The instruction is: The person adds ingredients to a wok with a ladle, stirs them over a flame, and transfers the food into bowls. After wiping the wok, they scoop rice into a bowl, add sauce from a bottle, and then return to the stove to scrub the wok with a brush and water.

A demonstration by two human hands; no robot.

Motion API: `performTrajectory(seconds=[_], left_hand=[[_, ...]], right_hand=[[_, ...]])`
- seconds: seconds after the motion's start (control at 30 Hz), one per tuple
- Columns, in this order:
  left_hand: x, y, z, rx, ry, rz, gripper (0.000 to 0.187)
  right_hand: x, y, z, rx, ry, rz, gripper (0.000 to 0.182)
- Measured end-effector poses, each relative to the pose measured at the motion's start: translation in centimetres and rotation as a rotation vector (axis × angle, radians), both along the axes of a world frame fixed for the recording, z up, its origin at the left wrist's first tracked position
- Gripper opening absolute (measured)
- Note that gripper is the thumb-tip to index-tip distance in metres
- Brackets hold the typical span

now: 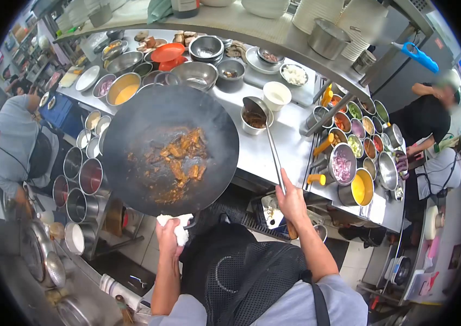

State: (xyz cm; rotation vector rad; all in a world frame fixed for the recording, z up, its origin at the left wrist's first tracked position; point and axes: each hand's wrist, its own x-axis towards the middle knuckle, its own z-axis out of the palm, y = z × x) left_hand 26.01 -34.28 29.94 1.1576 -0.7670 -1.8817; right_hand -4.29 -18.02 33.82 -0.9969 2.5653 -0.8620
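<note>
My left hand is closed around a white cloth at the near edge of a large dark wok, where the handle is hidden. Browned, saucy pieces of food lie in the wok, which is tilted toward me. My right hand grips the long handle of a metal ladle. The ladle's bowl rests over a small steel bowl on the counter and has dark brown food in it. A white tub stands just behind that bowl.
Steel counter ahead holds many bowls, with an orange-yellow liquid pan at left. Pots of chopped vegetables, including sliced onion, crowd the right. An overhead shelf crosses above. Other people work at left and right.
</note>
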Motion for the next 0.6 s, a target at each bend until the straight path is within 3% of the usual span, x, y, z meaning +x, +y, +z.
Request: performTrajectory(seconds=[0.27,0.53,0.6], left_hand=[[1.0,0.2,-0.9,0.003,0.000,-0.011,0.012],[0.6,0.1,-0.6,0.023,0.020,-0.034,0.019],[0.3,0.1,-0.8,0.022,0.021,-0.036,0.020]], right_hand=[[0.4,1.0,-1.5,-0.131,0.137,0.007,0.056],[-0.4,0.3,0.2,-0.180,-0.212,-0.160,0.057],[-0.7,0.3,0.3,-0.168,-0.163,-0.135,0.056]])
